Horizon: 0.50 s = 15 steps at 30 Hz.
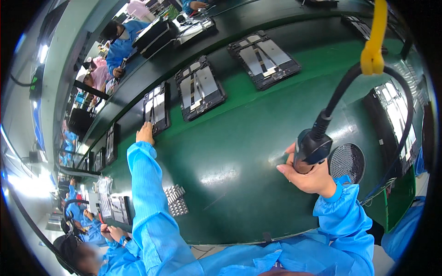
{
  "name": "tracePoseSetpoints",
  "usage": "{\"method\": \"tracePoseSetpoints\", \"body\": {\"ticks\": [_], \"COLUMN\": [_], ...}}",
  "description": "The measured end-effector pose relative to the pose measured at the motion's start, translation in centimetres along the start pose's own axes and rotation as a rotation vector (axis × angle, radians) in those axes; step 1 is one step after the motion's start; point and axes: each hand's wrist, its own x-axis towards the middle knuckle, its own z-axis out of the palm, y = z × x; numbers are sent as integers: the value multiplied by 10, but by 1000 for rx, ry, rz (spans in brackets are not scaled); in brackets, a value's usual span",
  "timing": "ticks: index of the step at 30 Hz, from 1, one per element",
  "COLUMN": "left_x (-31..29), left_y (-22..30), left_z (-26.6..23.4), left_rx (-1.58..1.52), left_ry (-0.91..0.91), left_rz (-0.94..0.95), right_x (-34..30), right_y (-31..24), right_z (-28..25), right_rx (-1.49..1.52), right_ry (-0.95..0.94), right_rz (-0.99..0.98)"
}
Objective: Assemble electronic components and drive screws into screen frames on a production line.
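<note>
My left hand (pixel 145 134) reaches out to the near corner of an opened tablet (pixel 156 108), its fingers closed on the edge. The tablet lies with grey batteries and dark ribbon cables exposed. My right hand (pixel 313 177) is wrapped round a black electric screwdriver (pixel 314 146), held upright above the green bench. Its black cable (pixel 343 89) rises from the top and loops over to the right. The screwdriver's tip is hidden by my hand. Beside that hand sits a round dark dish (pixel 347 162) of small parts, too tiny to make out.
More opened tablets (pixel 200 87) (pixel 264 60) lie along the far green strip. Another tablet (pixel 396 119) rests at the right. A silver blister sheet (pixel 176 200) is near my left forearm. A yellow strap (pixel 374 50) hangs at upper right. A co-worker's hands (pixel 113 232) are at lower left.
</note>
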Motion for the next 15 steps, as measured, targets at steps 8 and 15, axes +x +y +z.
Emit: {"method": "tracePoseSetpoints", "body": {"ticks": [8, 15], "left_x": [-31, -97], "left_y": [4, -17], "left_z": [-14, -48], "left_rx": [-165, -344], "left_ry": [510, 1161], "left_rz": [-133, -14], "right_x": [2, 2], "right_y": [-4, -13], "right_z": [17, 25], "right_rx": [157, 178], "right_ry": [123, 167], "right_rz": [125, 153]}}
